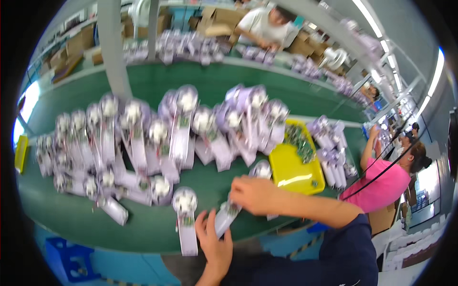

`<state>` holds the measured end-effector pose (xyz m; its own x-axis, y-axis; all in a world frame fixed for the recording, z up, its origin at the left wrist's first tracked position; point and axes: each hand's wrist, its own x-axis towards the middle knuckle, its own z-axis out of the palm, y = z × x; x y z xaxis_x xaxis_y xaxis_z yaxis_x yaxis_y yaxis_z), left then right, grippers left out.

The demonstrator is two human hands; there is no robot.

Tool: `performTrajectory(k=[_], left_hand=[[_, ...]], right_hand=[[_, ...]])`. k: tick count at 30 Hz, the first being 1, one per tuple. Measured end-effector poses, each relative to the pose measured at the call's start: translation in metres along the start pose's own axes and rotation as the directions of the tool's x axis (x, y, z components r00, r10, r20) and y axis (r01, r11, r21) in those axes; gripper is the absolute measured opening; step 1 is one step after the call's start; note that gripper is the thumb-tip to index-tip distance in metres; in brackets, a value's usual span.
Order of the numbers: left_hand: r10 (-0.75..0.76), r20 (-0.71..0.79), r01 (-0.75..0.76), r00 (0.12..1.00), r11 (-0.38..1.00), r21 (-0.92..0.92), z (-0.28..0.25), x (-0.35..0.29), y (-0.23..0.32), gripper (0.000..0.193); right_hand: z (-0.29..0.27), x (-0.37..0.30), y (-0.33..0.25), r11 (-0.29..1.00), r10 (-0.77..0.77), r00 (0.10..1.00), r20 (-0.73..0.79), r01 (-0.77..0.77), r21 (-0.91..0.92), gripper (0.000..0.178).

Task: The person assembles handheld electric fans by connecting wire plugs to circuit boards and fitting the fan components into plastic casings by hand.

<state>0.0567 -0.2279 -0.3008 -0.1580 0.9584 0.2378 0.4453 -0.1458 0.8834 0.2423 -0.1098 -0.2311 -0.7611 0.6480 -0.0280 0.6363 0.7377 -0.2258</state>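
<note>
My left hand (215, 245) wraps its fingers and thumb round the pale lilac handle of an open handheld fan (225, 220), tilted up to the right. Green circuitry shows near the top of that handle. Over it, my right hand (253, 194) is closed in a pinch; whatever its fingertips grip is hidden. A round fan head (261, 169) shows just beyond my right hand, and I cannot tell whether it belongs to the held fan. Left of my hands lies another open fan (186, 220), with a white fan wheel and a green board in its handle.
Many open lilac fans (179, 133) crowd the green bench (148, 229). A yellow tray (298, 169) with green circuit boards stands right, beside more fans (332, 152). Below left is a blue stool (71, 260). Co-workers sit across the bench (267, 28) and at right (386, 183).
</note>
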Motion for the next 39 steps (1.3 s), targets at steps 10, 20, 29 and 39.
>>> performTrajectory(k=[10, 20, 29, 39], left_hand=[[-0.063, -0.033, 0.059, 0.997, 0.993, -0.099, -0.007, 0.018, -0.004, 0.055], [-0.076, -0.015, 0.071, 0.997, 0.971, -0.23, -0.008, 0.006, -0.006, 0.054], [-0.087, 0.023, 0.091, 0.996, 0.958, -0.273, -0.008, 0.007, -0.007, 0.05], [-0.107, 0.021, 0.108, 0.994, 0.945, -0.308, -0.009, 0.006, -0.008, 0.052]], right_hand=[[-0.037, 0.035, -0.019, 0.99, -0.108, 0.963, 0.249, 0.128, -0.066, 0.013], [-0.045, 0.056, -0.031, 0.981, -0.056, 0.898, 0.436, 0.131, -0.143, 0.012], [-0.049, 0.068, -0.036, 0.988, 0.028, 0.87, 0.492, 0.052, -0.148, 0.012], [-0.043, 0.062, -0.042, 0.995, 0.01, 0.889, 0.459, 0.038, -0.095, 0.005]])
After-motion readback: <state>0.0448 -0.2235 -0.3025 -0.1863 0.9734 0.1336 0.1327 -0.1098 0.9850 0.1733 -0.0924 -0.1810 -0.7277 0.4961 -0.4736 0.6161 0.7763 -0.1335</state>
